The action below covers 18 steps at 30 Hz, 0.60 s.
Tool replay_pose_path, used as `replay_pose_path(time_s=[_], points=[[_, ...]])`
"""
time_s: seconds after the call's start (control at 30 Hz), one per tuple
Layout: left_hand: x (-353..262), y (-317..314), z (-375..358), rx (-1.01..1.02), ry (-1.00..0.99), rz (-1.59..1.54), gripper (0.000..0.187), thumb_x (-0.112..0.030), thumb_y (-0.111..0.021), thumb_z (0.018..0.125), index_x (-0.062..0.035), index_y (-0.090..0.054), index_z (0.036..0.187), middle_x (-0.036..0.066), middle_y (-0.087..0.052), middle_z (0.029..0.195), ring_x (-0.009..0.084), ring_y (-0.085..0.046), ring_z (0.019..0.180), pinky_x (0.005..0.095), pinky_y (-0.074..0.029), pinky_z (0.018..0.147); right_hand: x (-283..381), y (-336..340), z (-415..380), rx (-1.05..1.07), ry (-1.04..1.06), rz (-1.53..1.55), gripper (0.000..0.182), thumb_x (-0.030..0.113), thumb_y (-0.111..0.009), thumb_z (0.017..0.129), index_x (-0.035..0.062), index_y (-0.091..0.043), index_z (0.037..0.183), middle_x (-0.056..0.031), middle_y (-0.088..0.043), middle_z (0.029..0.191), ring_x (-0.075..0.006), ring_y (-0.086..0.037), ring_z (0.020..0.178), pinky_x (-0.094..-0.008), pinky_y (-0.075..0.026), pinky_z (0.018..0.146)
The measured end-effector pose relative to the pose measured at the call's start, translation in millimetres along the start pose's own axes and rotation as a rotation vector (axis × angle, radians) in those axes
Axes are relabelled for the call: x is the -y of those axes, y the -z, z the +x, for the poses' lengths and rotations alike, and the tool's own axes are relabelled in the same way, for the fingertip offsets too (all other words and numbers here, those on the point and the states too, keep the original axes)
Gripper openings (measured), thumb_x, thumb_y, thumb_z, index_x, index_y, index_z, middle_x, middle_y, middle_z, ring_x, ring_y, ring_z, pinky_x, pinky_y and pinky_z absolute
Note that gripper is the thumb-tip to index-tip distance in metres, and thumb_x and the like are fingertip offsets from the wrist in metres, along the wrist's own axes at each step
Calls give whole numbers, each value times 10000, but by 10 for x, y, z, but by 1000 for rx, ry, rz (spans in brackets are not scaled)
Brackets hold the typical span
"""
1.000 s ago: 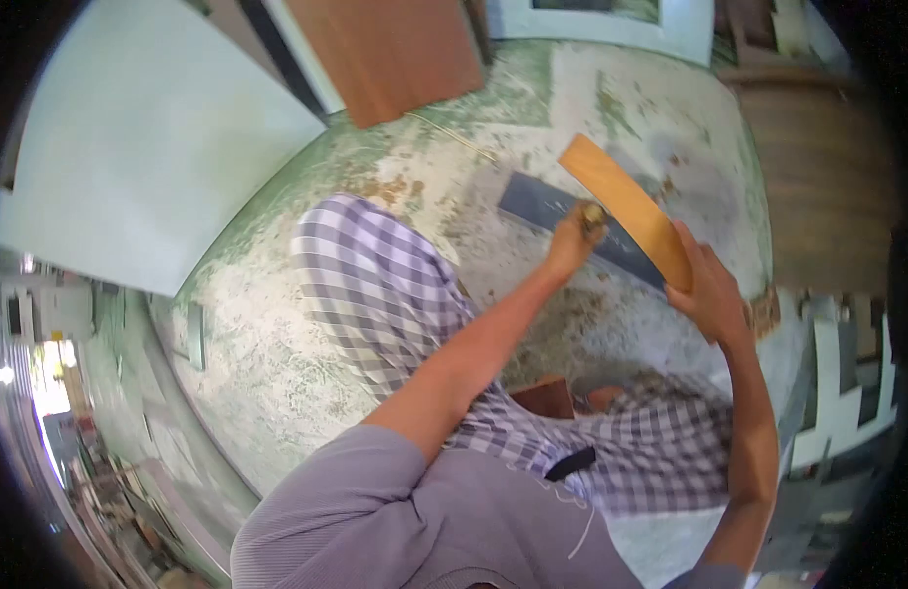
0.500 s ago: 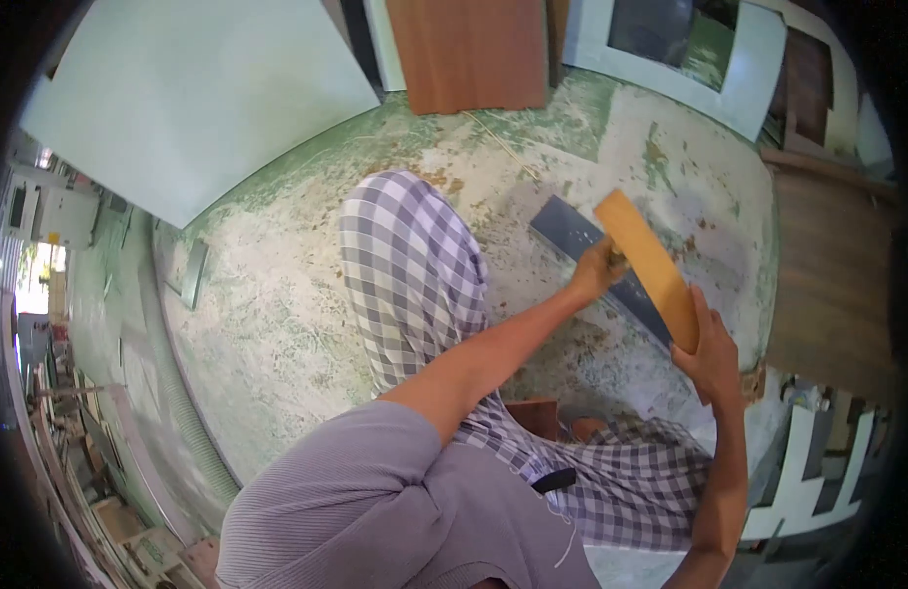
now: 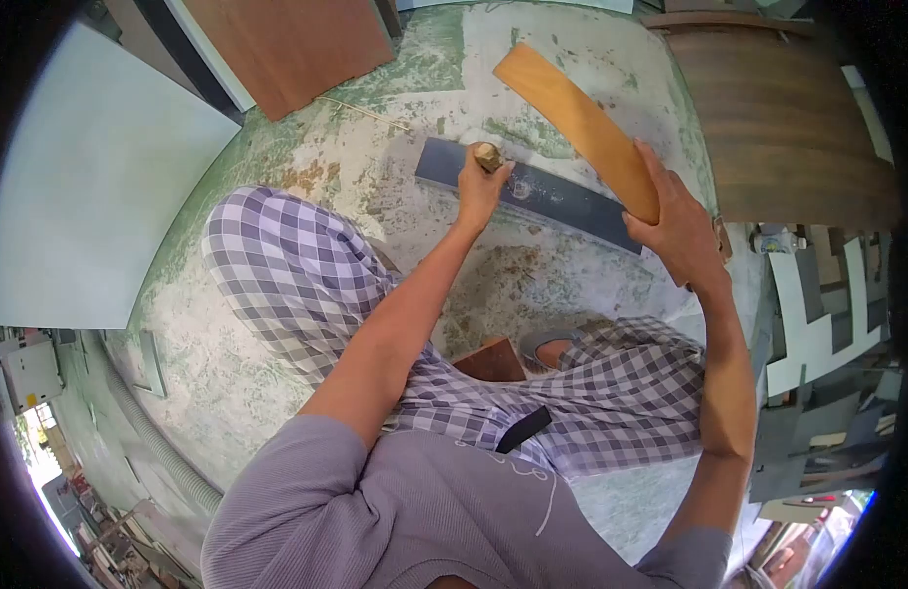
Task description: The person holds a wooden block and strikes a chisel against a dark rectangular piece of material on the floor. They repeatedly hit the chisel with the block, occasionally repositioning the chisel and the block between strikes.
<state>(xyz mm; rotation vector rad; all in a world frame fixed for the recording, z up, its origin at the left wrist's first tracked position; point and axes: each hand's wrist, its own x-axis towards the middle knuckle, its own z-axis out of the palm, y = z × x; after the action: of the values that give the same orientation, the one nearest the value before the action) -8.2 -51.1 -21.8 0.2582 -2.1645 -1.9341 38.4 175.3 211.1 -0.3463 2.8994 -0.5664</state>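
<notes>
My left hand (image 3: 479,194) is closed around a small brownish, crumpled-looking piece (image 3: 487,157), whose kind I cannot make out. It is over the left half of a long dark grey board (image 3: 572,205) that lies on the floor. Pale dusty marks show on that board near my fingers. In my right hand (image 3: 676,228) is the lower end of a slightly curved orange-brown wooden strip (image 3: 577,120). The strip slants up and to the left above the right part of the grey board, and its far end is free.
A reddish-brown panel (image 3: 287,49) and a large pale panel (image 3: 90,187) stand at the upper left. A dark wood-grain panel (image 3: 797,118) is on the right, beside pale cut-out frames (image 3: 802,324). My checked trouser leg (image 3: 287,265) and a reddish block (image 3: 491,361) are near me. A ribbed hose (image 3: 154,432) runs along the left.
The view has turned. My left hand has moved away from the wooden strip to the grey board's left part; the strip stays in my right hand, now farther from my left.
</notes>
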Motion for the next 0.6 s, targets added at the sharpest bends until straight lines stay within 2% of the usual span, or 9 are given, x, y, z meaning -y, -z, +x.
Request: replay_pose_path(time_s=[0.07,0.13,0.23,0.37,0.43,0.53,0.57,0.6], points=[[-93,-16,-7,75,-56,-11,371,-118,-710,802,-25,-481,1078,127,-629,850,219,-606,755,337,-478,694,-14,-19,-16,-8,20,-21,842,195,-670,721,251,-261,1454,-168,-549,1191,-357,-573,1041,-410,-467,874],[-167,-26,-2,285,-102,87,369,-114,-704,807,-40,-478,1089,133,-629,875,216,-595,755,339,-471,704,1,-35,-24,19,41,-68,846,193,-675,716,257,-264,1454,-158,-558,1148,-352,-580,1010,-416,-477,851],[-201,-107,109,402,-179,109,383,-106,-707,805,-48,-478,1105,134,-627,892,212,-585,777,333,-466,718,16,-64,-58,-5,93,-58,852,201,-679,712,261,-265,1454,-156,-559,1122,-351,-582,988,-420,-481,839],[-155,-177,348,561,-99,106,410,-109,-703,808,-39,-478,1143,133,-631,924,235,-580,800,332,-463,736,-26,-230,-49,-12,105,-4,852,212,-682,708,254,-269,1452,-156,-556,1125,-355,-580,982,-429,-477,839],[-179,-203,419,670,-25,181,435,-99,-696,809,-37,-479,1181,136,-637,971,256,-587,832,349,-465,755,-149,-425,-8,60,16,-43,847,216,-682,706,245,-275,1448,-157,-559,1100,-359,-580,966,-439,-473,833],[-234,-235,423,636,23,281,444,-84,-684,811,-34,-480,1202,147,-639,1024,240,-606,899,349,-471,793,-181,-482,38,162,-87,-44,858,214,-677,710,235,-253,1456,-169,-554,1155,-373,-571,1009,-428,-468,857],[-225,-251,453,630,23,275,444,-84,-684,811,-34,-480,1202,147,-639,1024,240,-606,899,349,-471,793,-162,-439,61,165,-83,-51,858,214,-677,710,235,-253,1456,-169,-554,1155,-373,-571,1009,-428,-468,857],[-196,-254,451,612,-10,207,438,-85,-682,811,-27,-484,1197,152,-639,1035,233,-610,934,350,-474,809,-135,-394,51,70,7,11,853,244,-666,715,242,-244,1456,-175,-558,1098,-370,-578,970,-437,-473,826]])
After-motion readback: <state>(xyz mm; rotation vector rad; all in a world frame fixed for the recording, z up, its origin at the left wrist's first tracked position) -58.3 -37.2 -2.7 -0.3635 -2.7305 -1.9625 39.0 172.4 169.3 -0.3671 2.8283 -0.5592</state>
